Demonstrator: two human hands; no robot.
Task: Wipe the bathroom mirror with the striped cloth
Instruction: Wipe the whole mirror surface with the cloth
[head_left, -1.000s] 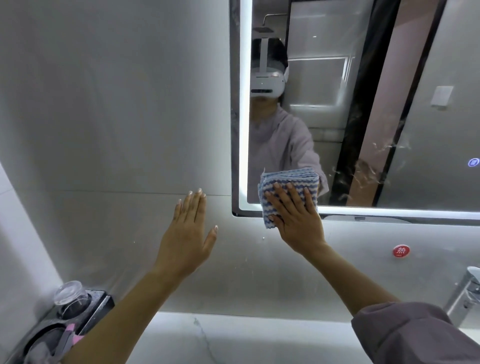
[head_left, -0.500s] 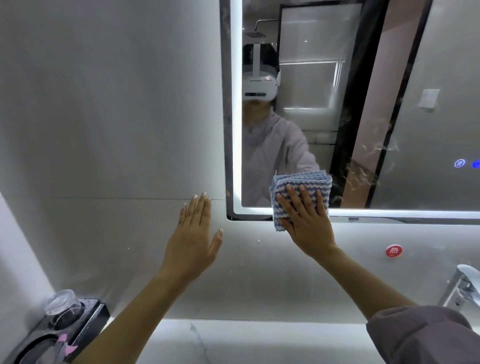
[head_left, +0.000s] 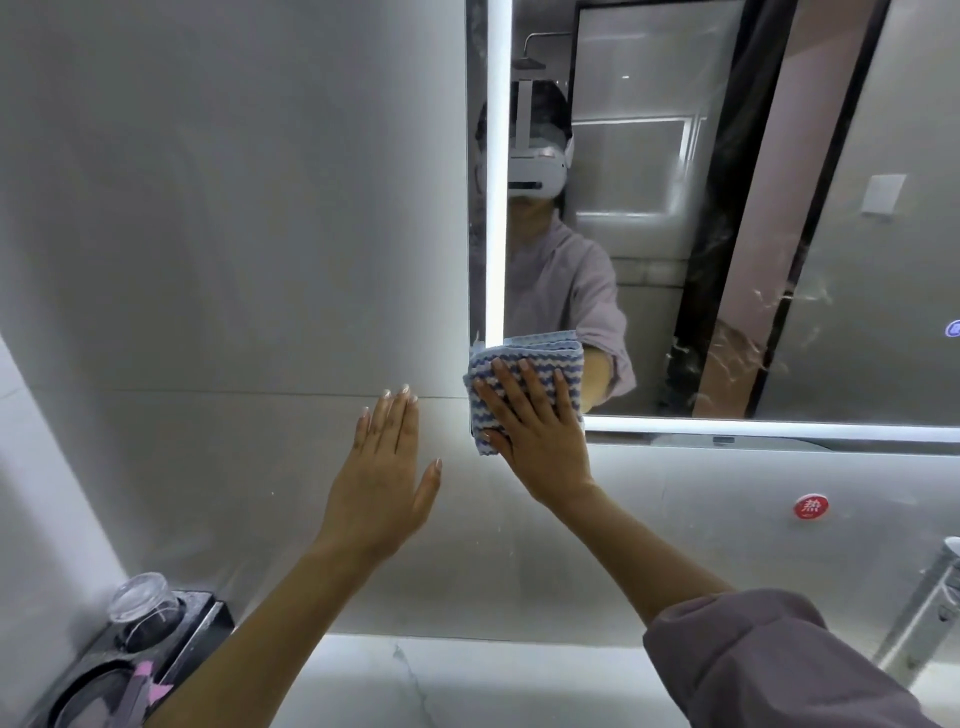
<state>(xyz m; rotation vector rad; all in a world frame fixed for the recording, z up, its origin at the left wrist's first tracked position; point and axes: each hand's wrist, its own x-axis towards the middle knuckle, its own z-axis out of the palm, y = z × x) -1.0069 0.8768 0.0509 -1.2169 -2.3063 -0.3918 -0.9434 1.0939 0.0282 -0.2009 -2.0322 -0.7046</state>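
The right hand (head_left: 540, 426) lies flat with its fingers spread, palm pressing the striped cloth (head_left: 524, 382) against the glass. Nothing is pinched; the open palm distributes pressure across the whole pad, which suits wiping a flat surface. The cloth is folded into a thick square, probably so that it fits under one hand and offers a firm, even face.

The cloth sits at the mirror's (head_left: 727, 234) lower left corner, at roughly 7 o'clock on the mirror face. It overlaps the lit border strip (head_left: 496, 208) and extends slightly past the frame at its lower edge. This placement suggests that the corner and edge are being treated, where residue tends to collect.

The left hand (head_left: 382, 473) rests flat on the wall tile (head_left: 234, 260), fingers together and thumb set apart, at 9 o'clock from the cloth and just beside it. It holds nothing. Its likely function is bracing: it steadies the body while the other arm reaches forward and up.

Farther out, at 3 o'clock from the cloth, white streaks (head_left: 769, 332) mark the glass. These appear unwiped, so much of the surface seems to remain. A red round sticker (head_left: 811, 506) sits on the wall below the mirror, at 4 o'clock from the cloth. A faucet (head_left: 930, 608) stands at the right margin, and a black holder (head_left: 156, 644) with a clear cup occupies the lower left.
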